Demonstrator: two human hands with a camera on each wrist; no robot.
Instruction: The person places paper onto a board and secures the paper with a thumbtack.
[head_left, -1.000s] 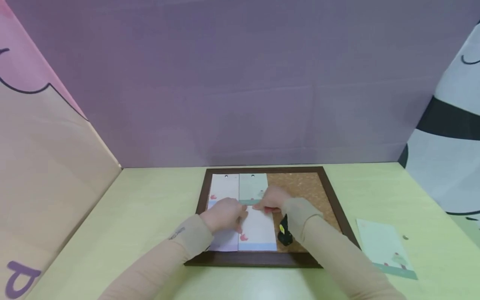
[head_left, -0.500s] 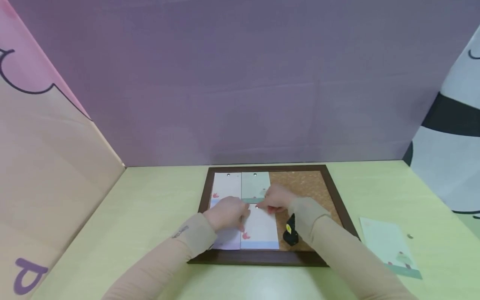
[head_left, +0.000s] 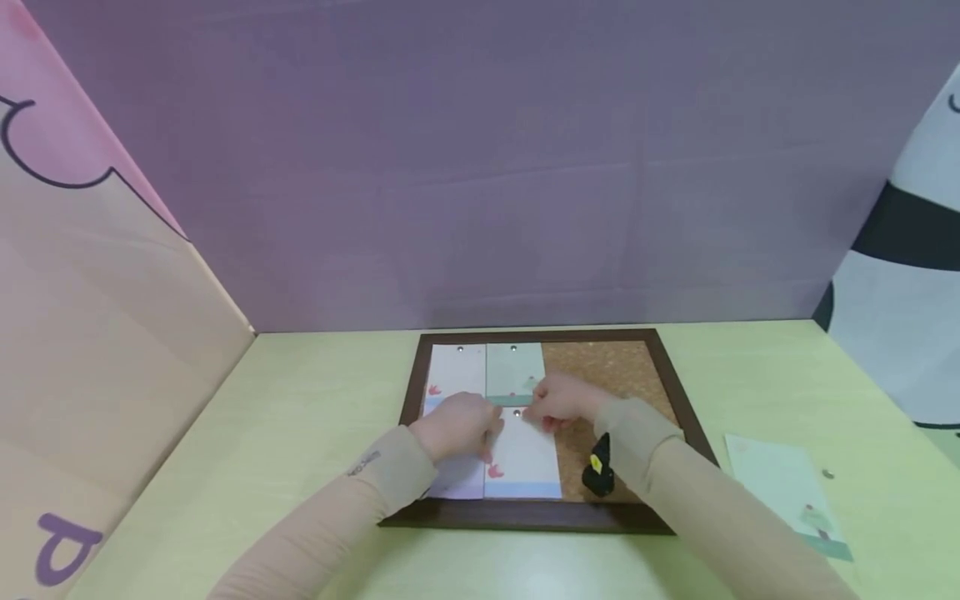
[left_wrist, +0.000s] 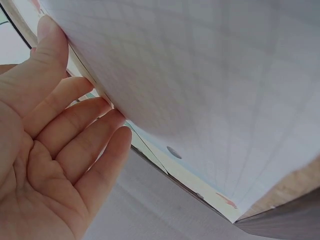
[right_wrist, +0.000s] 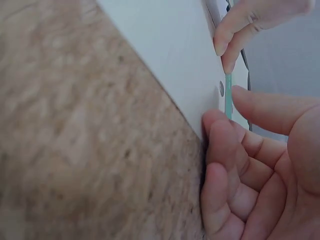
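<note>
A white sheet of paper (head_left: 528, 458) with a red print and a blue bottom band lies on the framed corkboard (head_left: 615, 367). Near its top edge sits a round metal thumbtack (head_left: 517, 413), also in the right wrist view as a grey tack head (right_wrist: 221, 89). My left hand (head_left: 459, 427) rests at the sheet's upper left, its fingers (left_wrist: 90, 145) extended and lightly bent along the paper. To the right of the tack is my right hand (head_left: 562, 398), thumb extended and fingers (right_wrist: 220, 145) loosely curled at the paper's edge, with nothing visible between them.
Behind, a green-banded sheet (head_left: 513, 371) and a pinkish sheet (head_left: 457, 367) each have a tack at the top. Another pale green sheet (head_left: 780, 479) lies on the table right of the board, beside a loose tack (head_left: 828, 473).
My right fingers have drawn off the tack and slightly right, so its head now shows fully. My left hand stays in place on the paper. The head view has shifted slightly.
</note>
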